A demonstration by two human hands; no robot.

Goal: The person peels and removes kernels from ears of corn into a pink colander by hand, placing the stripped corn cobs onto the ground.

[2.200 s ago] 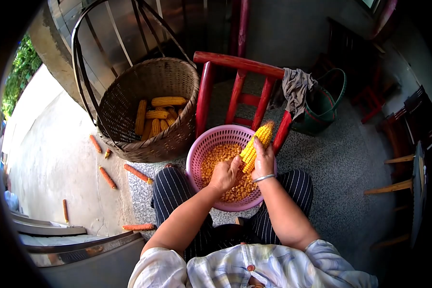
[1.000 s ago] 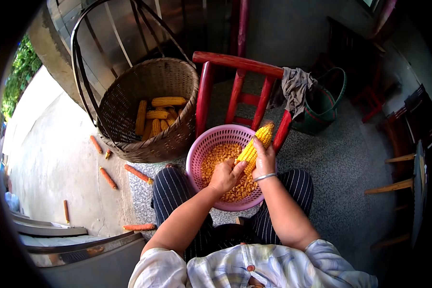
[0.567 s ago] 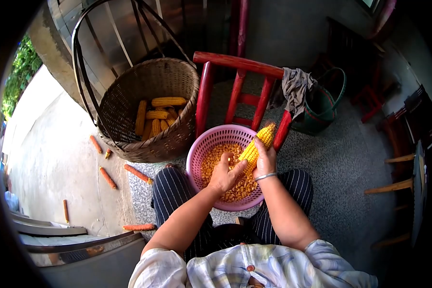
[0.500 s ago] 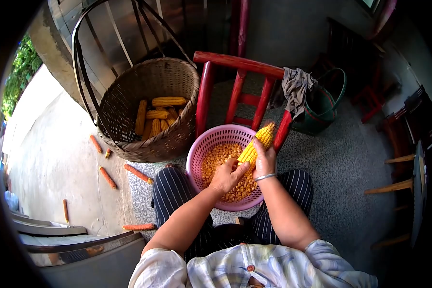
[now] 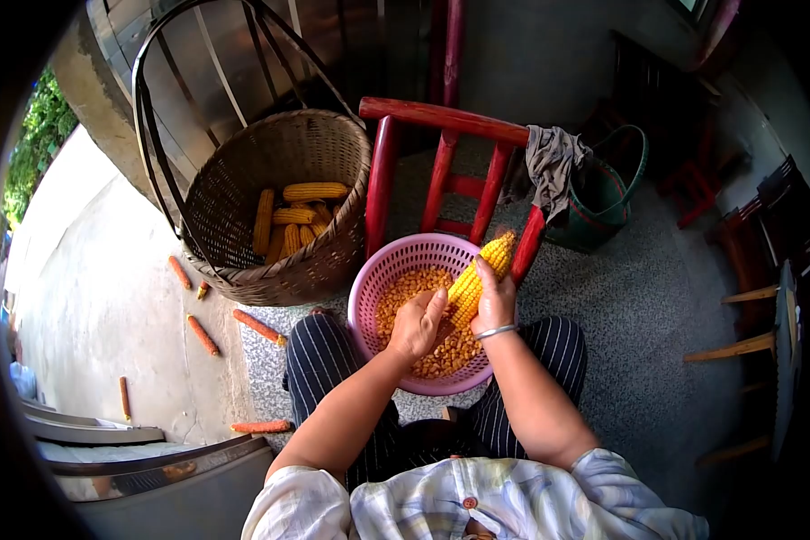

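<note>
A yellow corn cob (image 5: pixel 478 278) slants over a pink perforated basket (image 5: pixel 363 317), its tufted end up and to the right. My right hand (image 5: pixel 495 301), with a silver bangle at the wrist, is wrapped round the cob's right side. Against the cob's lower left part is my left hand (image 5: pixel 415 325), thumb raised and fingers curled; what lies under those fingers is largely hidden. Loose kernels (image 5: pixel 405 290) cover the bottom of the pink basket, which sits between my knees.
At the left, a tall woven basket (image 5: pixel 288 286) holds several yellow cobs (image 5: pixel 317 191). Bare reddish cobs (image 5: pixel 202 335) lie on the floor. A red wooden chair (image 5: pixel 441 117) stands ahead, a grey cloth (image 5: pixel 553 162) draped over it. Behind is a green bag (image 5: pixel 594 220).
My left hand has shifted slightly up and left along the cob, and its thumb now points up. The cob stays in my right hand at nearly the same tilt.
</note>
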